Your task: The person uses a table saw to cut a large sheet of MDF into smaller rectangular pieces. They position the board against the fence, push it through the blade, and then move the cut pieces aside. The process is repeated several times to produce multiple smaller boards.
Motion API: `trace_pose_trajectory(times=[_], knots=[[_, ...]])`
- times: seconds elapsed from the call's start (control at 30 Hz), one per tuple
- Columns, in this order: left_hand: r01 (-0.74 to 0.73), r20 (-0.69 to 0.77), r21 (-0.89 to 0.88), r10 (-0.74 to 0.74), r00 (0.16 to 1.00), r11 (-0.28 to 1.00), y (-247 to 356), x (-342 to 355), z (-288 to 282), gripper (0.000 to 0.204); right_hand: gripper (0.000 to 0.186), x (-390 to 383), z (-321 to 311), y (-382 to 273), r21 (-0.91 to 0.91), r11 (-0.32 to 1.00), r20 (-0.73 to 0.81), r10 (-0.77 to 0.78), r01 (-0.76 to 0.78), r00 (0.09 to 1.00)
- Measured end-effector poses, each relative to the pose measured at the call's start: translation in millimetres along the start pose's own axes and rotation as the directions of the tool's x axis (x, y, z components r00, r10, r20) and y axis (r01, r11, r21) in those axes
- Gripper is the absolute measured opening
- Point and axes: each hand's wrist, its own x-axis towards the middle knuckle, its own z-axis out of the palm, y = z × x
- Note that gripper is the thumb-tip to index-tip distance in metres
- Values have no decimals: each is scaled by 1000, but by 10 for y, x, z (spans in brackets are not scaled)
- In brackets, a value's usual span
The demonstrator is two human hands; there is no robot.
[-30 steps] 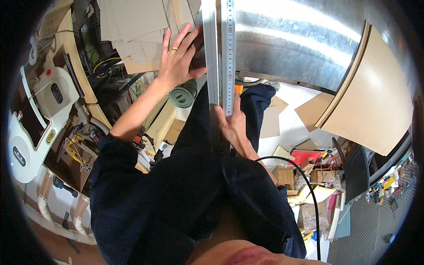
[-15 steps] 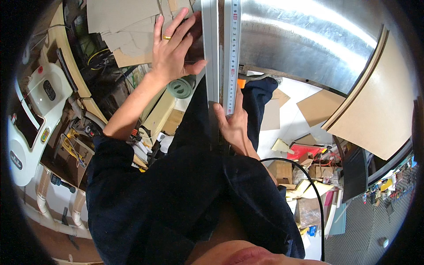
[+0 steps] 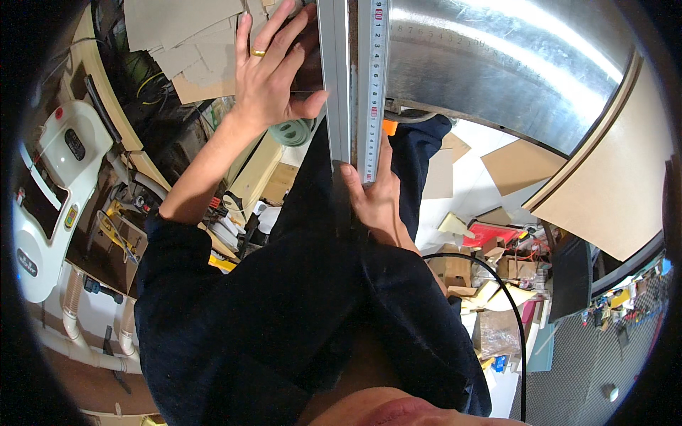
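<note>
One scale (image 3: 373,92) lies right of the rail (image 3: 335,85), both running near to far at centre; keep them parallel and steady. Near, the right hand (image 3: 380,202) is partly closed around the scale's near end. Farther left, the left hand (image 3: 266,92) is spread open, thumb beside the rail; contact is unclear.

1. Our left grip (image 3: 266,91) lies left of the ruler (image 3: 375,85), fingers spread and pointing away from us, thumb stretched sideways toward it.
2. Our left forearm (image 3: 204,169) slants toward it from the near left.
3. At its near end, our right grip (image 3: 374,200) sets thumb left, forefinger right.
</note>
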Motion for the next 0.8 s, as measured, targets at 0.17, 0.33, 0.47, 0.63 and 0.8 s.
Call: trace_pose_trajectory(times=[0.17, 0.33, 0.47, 0.63, 0.8], knots=[[-11, -19, 6, 12, 1000, 1000, -48, -72, 47, 62, 81, 0, 14, 11, 21, 1000, -16, -20, 20, 1000], [7, 7, 30, -8, 1000, 1000, -55, -83, 70, 66, 82, -5, 19, 17, 50, 998, -28, -45, 47, 999], [54, 166, 38, -60, 984, 998, -9, 5, -91, 66, 80, -7, 18, -6, 22, 998, -38, -54, 55, 998], [32, 166, 34, -37, 985, 999, -76, -69, -20, 78, 80, -1, 18, -28, 28, 999, -41, -28, 29, 999], [35, 175, 48, -43, 984, 998, -81, -67, -36, 80, 81, -7, 27, -3, 56, 998, -49, -34, 37, 998]])
